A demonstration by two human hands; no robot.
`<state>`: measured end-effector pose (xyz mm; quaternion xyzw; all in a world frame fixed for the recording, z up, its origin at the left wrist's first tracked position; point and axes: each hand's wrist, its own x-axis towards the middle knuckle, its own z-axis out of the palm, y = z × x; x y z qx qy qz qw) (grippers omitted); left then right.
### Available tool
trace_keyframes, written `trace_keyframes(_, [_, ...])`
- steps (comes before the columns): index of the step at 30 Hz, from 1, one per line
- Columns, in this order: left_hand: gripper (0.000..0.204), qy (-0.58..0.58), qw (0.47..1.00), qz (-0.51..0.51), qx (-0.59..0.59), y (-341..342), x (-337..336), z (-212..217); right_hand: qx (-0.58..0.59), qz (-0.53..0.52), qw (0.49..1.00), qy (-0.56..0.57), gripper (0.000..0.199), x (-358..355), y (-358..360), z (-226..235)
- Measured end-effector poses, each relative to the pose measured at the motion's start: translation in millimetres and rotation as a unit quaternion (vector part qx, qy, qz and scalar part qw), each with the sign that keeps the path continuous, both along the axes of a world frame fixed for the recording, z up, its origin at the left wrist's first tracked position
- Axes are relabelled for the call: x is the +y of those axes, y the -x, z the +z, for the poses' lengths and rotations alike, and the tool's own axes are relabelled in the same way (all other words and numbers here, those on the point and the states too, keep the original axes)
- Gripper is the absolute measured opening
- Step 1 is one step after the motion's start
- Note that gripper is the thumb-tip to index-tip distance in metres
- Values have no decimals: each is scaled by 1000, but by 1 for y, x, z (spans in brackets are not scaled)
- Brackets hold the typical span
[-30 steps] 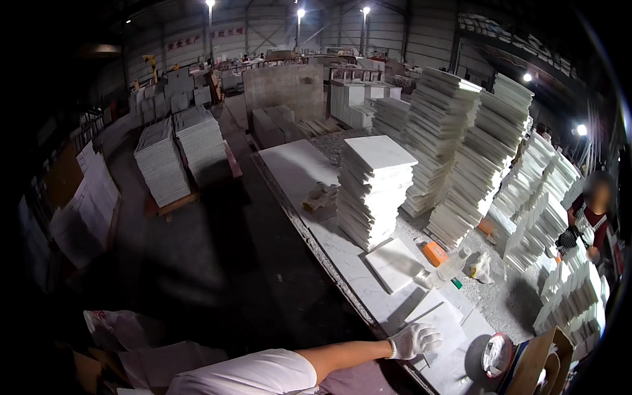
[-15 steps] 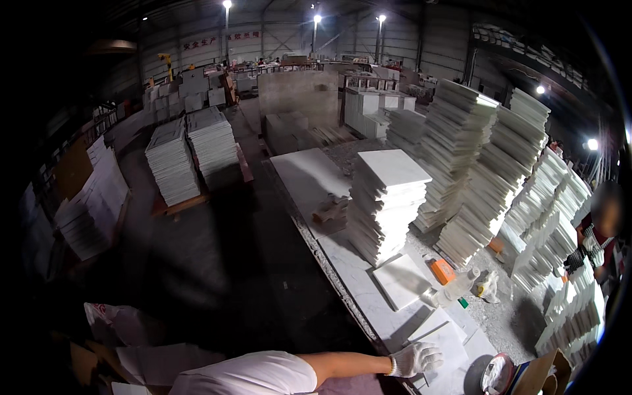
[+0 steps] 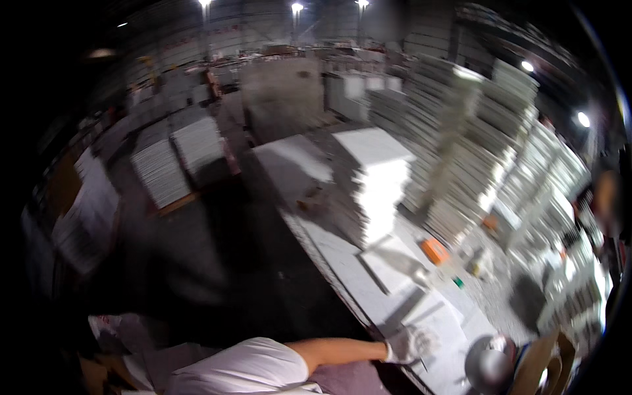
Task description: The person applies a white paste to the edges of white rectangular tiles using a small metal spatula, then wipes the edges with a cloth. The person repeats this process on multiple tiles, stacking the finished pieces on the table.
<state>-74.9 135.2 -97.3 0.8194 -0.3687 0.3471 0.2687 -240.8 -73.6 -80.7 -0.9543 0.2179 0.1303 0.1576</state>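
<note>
My left hand (image 3: 411, 345), in a white knit glove, rests on a white tile (image 3: 444, 322) at the near end of the work surface. Motion smears its fingers, so whether they grip the tile's edge is unclear. Farther along, a single white tile (image 3: 394, 268) lies flat in front of a tall tile stack (image 3: 383, 191). Right of my left hand is a blurred, round, pale thing (image 3: 492, 365) whose kind I cannot make out. My right hand is not in view.
An orange box (image 3: 434, 251) and a small green piece (image 3: 458, 282) lie right of the lone tile. High tile stacks (image 3: 484, 155) rise behind. An open cardboard box (image 3: 543, 365) stands at the near right. A person (image 3: 609, 204) is at the right edge. Tile piles (image 3: 161, 171) sit on the floor at left.
The whole view has shifted and blurred, with the stacks now a little farther left and higher. My left hand stays at the same near tiles, now slightly higher in the picture.
</note>
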Motion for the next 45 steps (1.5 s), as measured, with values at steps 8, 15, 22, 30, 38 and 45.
trace_keyframes(8, [28,-83,995,39,23,1,17,32,105,33,993,-38,55,-103,176,-355])
trace_keyframes(15, [48,-217,962,-49,156,15,18,95,58,-99,981,-158,50,-41,138,-233])
trace_keyframes(22, [60,-239,946,15,216,-28,6,70,133,-109,966,-191,57,-46,144,-250])
trace_keyframes(30, [53,-264,926,-191,192,21,-33,83,71,-146,953,-257,59,-49,153,-248])
trace_keyframes(38, [15,76,904,-260,332,52,-10,98,73,-198,951,-225,48,-29,136,-189])
trace_keyframes(45, [14,-13,993,-53,101,19,16,99,16,-294,925,-239,45,-25,133,-197])
